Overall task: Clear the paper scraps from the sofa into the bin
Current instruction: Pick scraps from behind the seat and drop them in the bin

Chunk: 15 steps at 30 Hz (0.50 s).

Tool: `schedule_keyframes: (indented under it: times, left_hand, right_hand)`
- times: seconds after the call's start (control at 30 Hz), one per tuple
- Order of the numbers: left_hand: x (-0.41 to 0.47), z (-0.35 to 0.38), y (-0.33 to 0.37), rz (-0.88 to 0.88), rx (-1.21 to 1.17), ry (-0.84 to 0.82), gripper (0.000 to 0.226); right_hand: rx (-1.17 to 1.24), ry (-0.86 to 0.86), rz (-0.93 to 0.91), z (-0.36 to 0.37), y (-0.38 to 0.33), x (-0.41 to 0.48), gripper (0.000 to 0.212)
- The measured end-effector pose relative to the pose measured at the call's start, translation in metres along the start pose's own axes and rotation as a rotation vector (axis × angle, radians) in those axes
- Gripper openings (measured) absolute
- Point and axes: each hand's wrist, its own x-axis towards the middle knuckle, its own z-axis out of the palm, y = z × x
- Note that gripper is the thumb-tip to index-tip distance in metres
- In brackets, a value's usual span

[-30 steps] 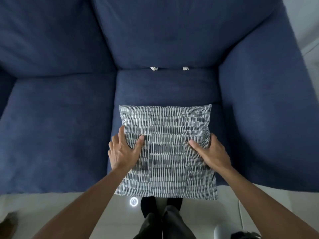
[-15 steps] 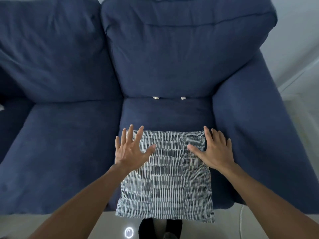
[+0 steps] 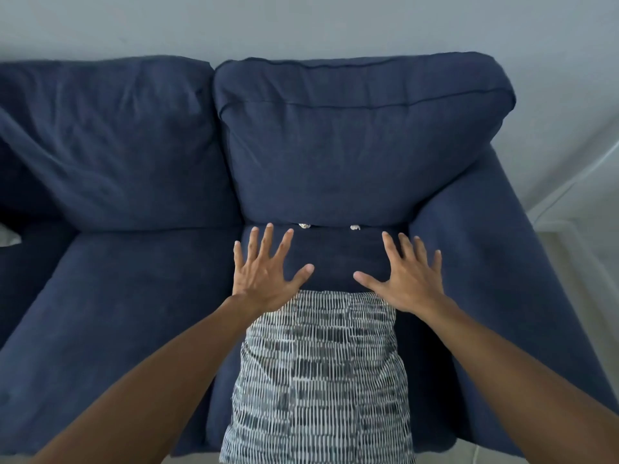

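A: Entry, paper scraps. What do they look like?

B: Two small crumpled white wads. Left scrap [image 3: 304, 225] and right scrap [image 3: 355, 227] sit in the crease where the right seat cushion [image 3: 335, 259] meets the back cushion [image 3: 351, 142] of the navy sofa [image 3: 117, 313]. Each is partly tucked under the back cushion, so full shape is not readable.

A: Hands?

B: Left hand [image 3: 264, 276] and right hand [image 3: 407, 279] are both spread flat, palms down, fingers [image 3: 268, 236] splayed wide, gripping nothing. Both are over the seat cushion just short of the scraps; contact with the fabric cannot be determined.

A: Other items?

B: A patterned pillow [image 3: 318, 373], white dashes on dark grey, lies on the front of the same seat; its near edge runs out of frame.

A: Any writing or labels?

B: None legible.

A: Obscured?

B: A pale object [image 3: 8, 236] at the far left edge is cut off and unidentifiable. The bin is out of view.
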Motion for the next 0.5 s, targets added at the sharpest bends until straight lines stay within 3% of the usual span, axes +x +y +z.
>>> schedule_keyframes:
  times: [0.5]
  left_hand:
    - [0.052, 0.029, 0.009, -0.150, -0.074, -0.045, 0.078]
  right_hand:
    - [0.099, 0.024, 0.020, 0.029, 0.014, 0.068, 0.108]
